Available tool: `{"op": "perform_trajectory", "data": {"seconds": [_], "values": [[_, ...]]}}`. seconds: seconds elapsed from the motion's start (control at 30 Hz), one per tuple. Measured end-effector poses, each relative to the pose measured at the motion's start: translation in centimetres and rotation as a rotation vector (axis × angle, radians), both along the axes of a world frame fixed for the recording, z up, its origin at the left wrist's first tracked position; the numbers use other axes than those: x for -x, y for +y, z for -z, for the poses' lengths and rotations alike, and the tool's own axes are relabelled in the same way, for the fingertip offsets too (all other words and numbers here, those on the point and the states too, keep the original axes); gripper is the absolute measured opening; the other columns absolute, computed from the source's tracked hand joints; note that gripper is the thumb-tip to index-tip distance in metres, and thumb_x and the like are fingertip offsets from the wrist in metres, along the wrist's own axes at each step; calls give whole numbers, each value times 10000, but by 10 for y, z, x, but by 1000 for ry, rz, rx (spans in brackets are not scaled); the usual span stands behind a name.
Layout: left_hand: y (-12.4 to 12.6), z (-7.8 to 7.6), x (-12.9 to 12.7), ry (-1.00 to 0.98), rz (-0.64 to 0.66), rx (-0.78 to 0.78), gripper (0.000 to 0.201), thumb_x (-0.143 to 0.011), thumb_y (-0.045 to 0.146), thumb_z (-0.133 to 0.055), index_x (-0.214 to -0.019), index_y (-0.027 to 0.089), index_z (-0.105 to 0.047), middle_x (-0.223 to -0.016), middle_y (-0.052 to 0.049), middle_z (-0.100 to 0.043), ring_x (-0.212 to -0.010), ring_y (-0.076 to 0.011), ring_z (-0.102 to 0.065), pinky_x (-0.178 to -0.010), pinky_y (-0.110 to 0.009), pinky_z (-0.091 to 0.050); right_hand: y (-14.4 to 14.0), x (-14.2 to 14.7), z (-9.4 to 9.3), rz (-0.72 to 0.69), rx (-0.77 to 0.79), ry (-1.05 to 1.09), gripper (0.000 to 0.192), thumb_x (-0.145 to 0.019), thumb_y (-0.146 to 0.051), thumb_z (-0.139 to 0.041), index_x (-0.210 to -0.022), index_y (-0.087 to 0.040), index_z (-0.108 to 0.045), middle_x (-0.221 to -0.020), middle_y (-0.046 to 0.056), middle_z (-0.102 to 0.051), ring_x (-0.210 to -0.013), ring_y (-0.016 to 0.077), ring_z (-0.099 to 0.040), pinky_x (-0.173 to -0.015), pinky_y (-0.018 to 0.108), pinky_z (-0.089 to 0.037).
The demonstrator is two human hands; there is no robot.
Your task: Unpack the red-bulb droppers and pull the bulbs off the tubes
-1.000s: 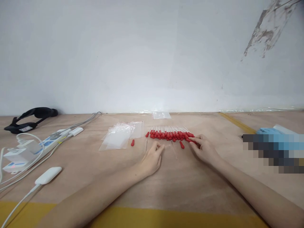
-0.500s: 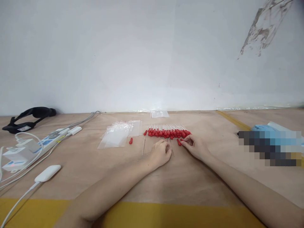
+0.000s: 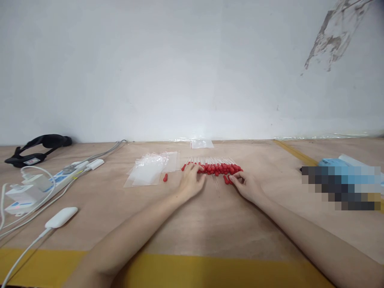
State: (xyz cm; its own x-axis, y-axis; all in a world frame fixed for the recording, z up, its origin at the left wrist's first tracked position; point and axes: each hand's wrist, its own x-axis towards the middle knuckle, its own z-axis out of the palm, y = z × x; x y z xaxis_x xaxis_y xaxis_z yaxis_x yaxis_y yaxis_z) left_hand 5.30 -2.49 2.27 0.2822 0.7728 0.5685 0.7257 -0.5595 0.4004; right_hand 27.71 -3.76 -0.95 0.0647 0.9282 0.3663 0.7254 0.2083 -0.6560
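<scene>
A row of droppers (image 3: 220,167) with red bulbs and thin clear tubes lies across the wooden table (image 3: 192,224) near the wall. My left hand (image 3: 190,181) rests palm down over the row's left end, fingers spread on the bulbs. At the right end my right hand (image 3: 245,185) has its fingertips against a loose red bulb (image 3: 226,179). Whether it grips the bulb is unclear. Another loose red bulb (image 3: 165,177) lies left of my left hand. A bare clear tube (image 3: 215,182) lies between the hands.
Small clear zip bags (image 3: 148,172) lie left of the row, with one more bag (image 3: 202,144) by the wall. A power strip with chargers and cables (image 3: 39,186), a white adapter (image 3: 61,217) and a black strap (image 3: 37,146) sit far left. A blurred blue object (image 3: 342,182) lies right.
My left hand moved up and left from the bare table onto the left end of the dropper row. My right hand shifted slightly left and stays by the loose red bulb.
</scene>
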Motion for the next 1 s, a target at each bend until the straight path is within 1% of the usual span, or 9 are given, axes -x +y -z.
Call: {"op": "perform_trajectory", "data": {"seconds": [0.07,0.23,0.33,0.43,0.57,0.67,0.77,0.87,1.0], "values": [[15,-8,10,107,-67,-41,155,-772,233,-527,-903,164,-573,-923,-65,-548,-920,-204,-487,-823,-337,-388,-1,0,-1,28,-23,-9,375,-740,-531,-465,-680,-196,-623,-558,9,-560,-504,131,-468,-476,250,-317],[43,-19,12,275,-133,20,201,-823,319,-464,-802,202,-626,-877,-54,-580,-916,-228,-476,-810,-376,-343,0,0,2,45,-67,-38,334,-749,-499,-470,-695,-205,-619,-659,15,-605,-550,132,-485,-510,254,-330],[51,-18,6,251,-175,62,221,-790,357,-503,-724,191,-632,-838,-63,-581,-910,-241,-477,-803,-378,-337,1,-1,4,52,-90,-59,312,-754,-480,-471,-688,-214,-619,-669,14,-607,-585,143,-496,-533,260,-338],[56,-15,2,208,-196,96,188,-764,321,-533,-687,179,-629,-831,-72,-584,-915,-249,-479,-805,-375,-339,1,0,3,51,-131,-76,299,-756,-462,-474,-677,-211,-617,-677,22,-609,-627,157,-511,-562,270,-353],[56,-13,0,123,-262,94,200,-801,291,-483,-737,157,-618,-884,-97,-579,-943,-256,-476,-809,-376,-353,1,0,3,46,-202,-97,276,-753,-435,-486,-665,-208,-614,-723,30,-614,-700,172,-527,-630,289,-381],[48,-14,6,51,-290,90,211,-833,284,-444,-794,147,-600,-899,-95,-584,-934,-232,-491,-797,-342,-379,1,0,4,43,-258,-96,255,-754,-414,-496,-663,-205,-609,-720,35,-604,-702,174,-527,-643,301,-395],[31,-13,21,-12,-204,94,175,-849,266,-422,-831,162,-562,-853,-48,-603,-826,-170,-538,-722,-275,-416,0,0,2,36,-374,-90,208,-762,-372,-510,-703,-198,-609,-726,43,-585,-710,173,-523,-666,313,-413],[10,-6,44,-64,2,101,149,-862,269,-405,-855,182,-526,-757,-3,-606,-682,-132,-555,-630,-243,-426,-4,4,-3,-20,-522,-81,170,-774,-324,-518,-834,-190,-603,-826,64,-569,-784,174,-525,-711,314,-433],[-10,8,67,10,161,-6,127,-854,247,-426,-880,186,-534,-753,-6,-609,-677,-130,-564,-648,-249,-434,-16,18,-16,-157,-658,-199,243,-772,-310,-531,-983,-193,-563,-954,87,-551,-903,195,-511,-782,345,-420]]}}
